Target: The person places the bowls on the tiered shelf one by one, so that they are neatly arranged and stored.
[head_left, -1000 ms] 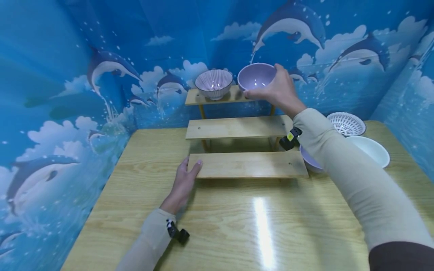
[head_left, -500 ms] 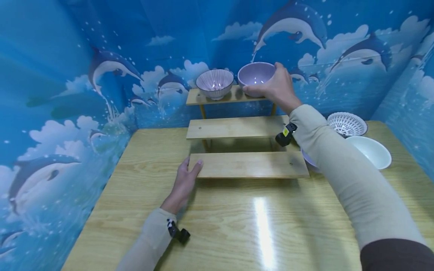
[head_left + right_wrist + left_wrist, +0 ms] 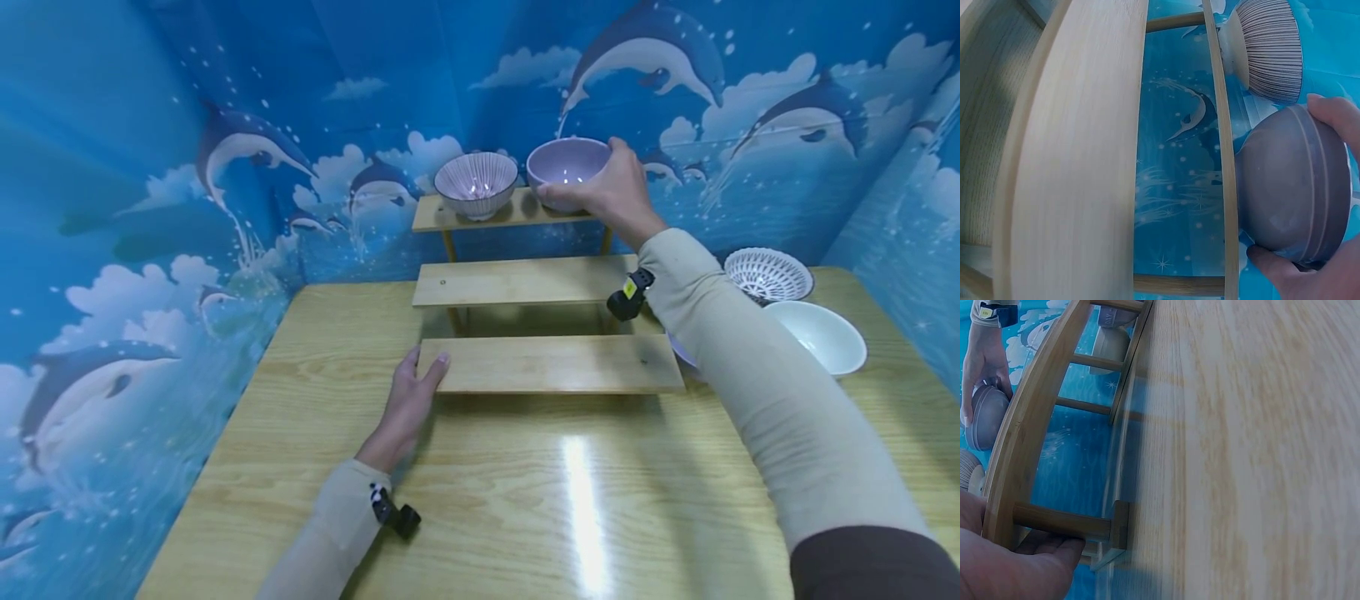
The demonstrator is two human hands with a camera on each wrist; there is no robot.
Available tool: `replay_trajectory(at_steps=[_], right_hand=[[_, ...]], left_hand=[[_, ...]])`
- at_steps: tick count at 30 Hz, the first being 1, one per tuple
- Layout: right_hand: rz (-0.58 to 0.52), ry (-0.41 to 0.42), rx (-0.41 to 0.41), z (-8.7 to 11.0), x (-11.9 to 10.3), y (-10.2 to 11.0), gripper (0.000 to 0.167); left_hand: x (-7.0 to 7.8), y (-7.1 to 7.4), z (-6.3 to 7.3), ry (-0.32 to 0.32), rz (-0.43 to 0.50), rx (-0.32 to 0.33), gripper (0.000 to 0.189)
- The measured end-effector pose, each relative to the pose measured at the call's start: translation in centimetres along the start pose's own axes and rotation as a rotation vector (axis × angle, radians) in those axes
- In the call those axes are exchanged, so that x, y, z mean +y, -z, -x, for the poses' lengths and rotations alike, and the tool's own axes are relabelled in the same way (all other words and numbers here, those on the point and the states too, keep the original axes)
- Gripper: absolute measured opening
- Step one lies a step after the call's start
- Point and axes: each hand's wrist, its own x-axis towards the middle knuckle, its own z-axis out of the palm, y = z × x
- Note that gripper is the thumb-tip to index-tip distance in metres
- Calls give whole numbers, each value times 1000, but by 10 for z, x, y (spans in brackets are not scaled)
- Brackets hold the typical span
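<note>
A plain purple bowl (image 3: 564, 160) is at the right end of the top shelf (image 3: 517, 212) of a three-step wooden rack. My right hand (image 3: 618, 193) grips it by its right side, thumb at the front. In the right wrist view the bowl (image 3: 1291, 187) has its base right at the shelf edge. A striped bowl (image 3: 476, 185) stands to its left on the same shelf. My left hand (image 3: 411, 396) holds the left end of the lowest shelf (image 3: 555, 365), thumb on top. Its fingers (image 3: 1054, 550) curl under the board in the left wrist view.
Right of the rack, a patterned white bowl (image 3: 768, 275) and a pale bowl (image 3: 817, 335) stand on the wooden table (image 3: 495, 500). Another purple bowl (image 3: 684, 357) is mostly hidden by my right sleeve. A dolphin-print cloth (image 3: 420, 75) hangs behind.
The purple bowl has settled slightly onto the top shelf, still in my right hand. My right forearm has shifted a little left. The left hand keeps its place on the rack.
</note>
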Motion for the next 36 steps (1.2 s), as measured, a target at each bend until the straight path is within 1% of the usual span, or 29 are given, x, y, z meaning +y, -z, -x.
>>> replay_trajectory(at_steps=[4, 11, 14, 19, 29, 36], right_hand=[[-7, 11, -3, 1, 1, 0, 129], [-62, 30, -41, 3, 4, 2, 131], [-63, 23, -48, 5, 5, 5, 133], [-51, 35, -53, 10, 7, 12, 134], [2, 57, -56, 30, 10, 30, 136], [9, 93, -100, 51, 17, 40, 134]], left_hand=[[-1, 0, 0, -4, -5, -6, 91], [-1, -1, 0, -7, 2, 2, 89], [0, -1, 0, -6, 3, 3, 89], [1, -1, 1, -3, 8, 3, 90], [2, -1, 1, 0, 3, 8, 89], [1, -2, 1, 8, 3, 13, 90]])
